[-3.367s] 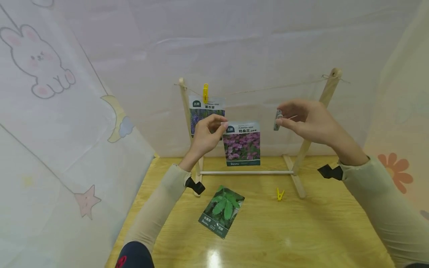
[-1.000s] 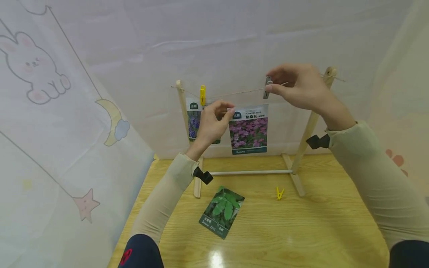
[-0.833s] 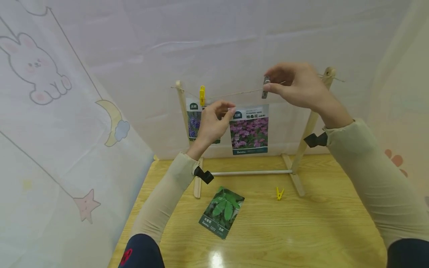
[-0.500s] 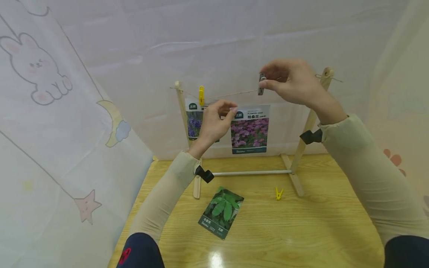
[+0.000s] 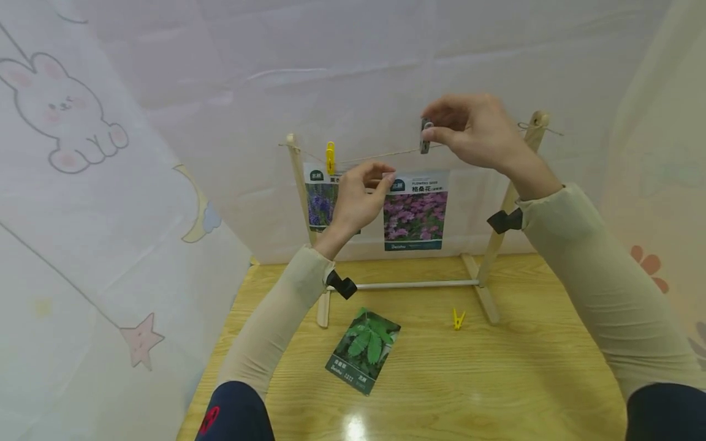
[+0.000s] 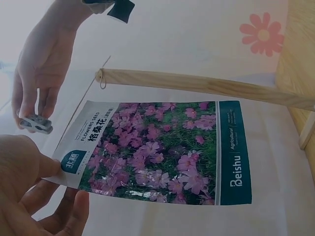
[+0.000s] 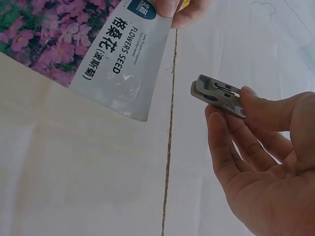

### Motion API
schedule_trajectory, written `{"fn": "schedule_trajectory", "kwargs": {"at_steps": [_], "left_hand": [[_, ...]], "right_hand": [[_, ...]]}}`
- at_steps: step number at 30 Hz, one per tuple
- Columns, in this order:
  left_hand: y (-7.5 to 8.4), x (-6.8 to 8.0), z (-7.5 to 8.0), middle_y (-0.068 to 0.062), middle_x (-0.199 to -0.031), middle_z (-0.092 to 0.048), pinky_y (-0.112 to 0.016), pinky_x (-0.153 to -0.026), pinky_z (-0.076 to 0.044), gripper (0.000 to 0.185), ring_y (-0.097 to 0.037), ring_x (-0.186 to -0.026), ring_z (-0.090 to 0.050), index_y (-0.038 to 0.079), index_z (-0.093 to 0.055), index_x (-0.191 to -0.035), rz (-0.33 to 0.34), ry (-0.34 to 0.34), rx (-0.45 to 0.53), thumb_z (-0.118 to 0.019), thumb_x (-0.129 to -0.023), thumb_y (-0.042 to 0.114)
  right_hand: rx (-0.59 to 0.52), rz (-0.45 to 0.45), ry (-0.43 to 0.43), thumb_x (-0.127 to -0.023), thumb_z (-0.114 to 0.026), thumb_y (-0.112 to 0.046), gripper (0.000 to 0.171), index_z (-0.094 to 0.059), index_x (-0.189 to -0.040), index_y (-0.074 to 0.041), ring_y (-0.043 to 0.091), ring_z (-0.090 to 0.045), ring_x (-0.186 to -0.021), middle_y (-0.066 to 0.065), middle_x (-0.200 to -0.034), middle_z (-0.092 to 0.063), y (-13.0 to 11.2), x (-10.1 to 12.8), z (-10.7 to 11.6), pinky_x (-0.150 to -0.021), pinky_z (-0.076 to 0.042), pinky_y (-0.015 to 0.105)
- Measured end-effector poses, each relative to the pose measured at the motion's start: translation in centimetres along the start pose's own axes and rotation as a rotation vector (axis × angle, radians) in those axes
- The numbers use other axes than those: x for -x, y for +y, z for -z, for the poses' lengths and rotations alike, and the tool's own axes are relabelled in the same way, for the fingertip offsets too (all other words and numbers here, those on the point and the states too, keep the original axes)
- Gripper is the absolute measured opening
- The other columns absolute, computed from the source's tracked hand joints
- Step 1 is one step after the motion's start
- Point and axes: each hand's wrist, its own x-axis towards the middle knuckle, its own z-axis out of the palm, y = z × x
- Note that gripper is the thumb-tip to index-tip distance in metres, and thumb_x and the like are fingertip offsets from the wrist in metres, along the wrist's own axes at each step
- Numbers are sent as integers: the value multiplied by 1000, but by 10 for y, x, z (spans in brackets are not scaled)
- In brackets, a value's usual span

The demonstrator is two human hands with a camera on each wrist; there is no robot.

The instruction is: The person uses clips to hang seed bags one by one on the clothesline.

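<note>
My left hand (image 5: 360, 197) pinches the upper left corner of a seed packet (image 5: 415, 214) with pink flowers on it. The packet hangs upright, its top edge close to a thin twine line (image 7: 170, 123). Between thumb and fingertips, my right hand (image 5: 477, 131) holds a grey clothespin (image 7: 219, 95) above that top edge; in the right wrist view it is apart from both packet and twine. Left of the hands a yellow clothespin (image 5: 330, 158) fixes a lavender seed packet (image 5: 320, 205) to the line, partly hidden behind my left hand.
The twine runs between the posts of a wooden frame (image 5: 491, 245) on the wooden table (image 5: 496, 380). A green-leaf seed packet (image 5: 364, 350) lies in front of the frame, and another yellow clothespin (image 5: 458, 319) lies to its right. Printed cloth walls surround the table.
Both hands have risen toward the twine since the oldest frame. Over the last second, my right hand with the grey clothespin has moved left and slightly up, while the pink-flower packet has shifted slightly right.
</note>
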Motion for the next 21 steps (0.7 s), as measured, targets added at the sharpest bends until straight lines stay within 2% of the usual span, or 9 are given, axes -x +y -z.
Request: {"fn": "schedule_trajectory", "kwargs": {"at_steps": [2, 6, 8, 14, 21], "left_hand": [[1, -1, -1, -12, -122, -78, -34, -87, -63, 21, -25, -102, -77, 6, -75, -123, -5, -1, 3, -67, -108, 18], [2, -2, -2, -12, -122, -78, -34, -86, -64, 20, -25, -102, -78, 6, -75, -123, -8, 7, 6, -67, -108, 17], [3, -2, -3, -12, -121, -78, -34, -84, -64, 20, -26, -101, -78, 6, -75, -122, -10, 17, 8, -67, -108, 16], [3, -3, -4, -12, -119, -79, -35, -81, -65, 18, -27, -99, -78, 7, -76, -120, -16, 44, 20, -67, -107, 16], [5, -4, -4, -12, -119, -79, -35, -80, -64, 18, -27, -98, -78, 7, -76, -121, -7, 55, 30, -66, -108, 15]], "right_hand": [[8, 0, -4, -106, -70, -26, 35, -71, -136, -8, 33, -73, -106, 19, -123, -75, -1, -1, 0, -90, -55, 39], [18, 9, 5, -106, -70, -25, 32, -72, -133, -8, 21, -72, -99, 16, -119, -77, -3, -2, 0, -84, -51, 25], [22, 15, 14, -106, -71, -24, 31, -73, -133, -8, 20, -72, -97, 16, -119, -77, -2, -3, -1, -81, -49, 21], [16, 8, 30, -105, -72, -22, 30, -74, -131, -7, 29, -74, -100, 17, -118, -78, -2, -4, -4, -82, -50, 23], [17, -2, 61, -105, -72, -21, 26, -76, -127, -8, 10, -68, -88, 14, -113, -79, -5, -6, -6, -80, -49, 23]]}}
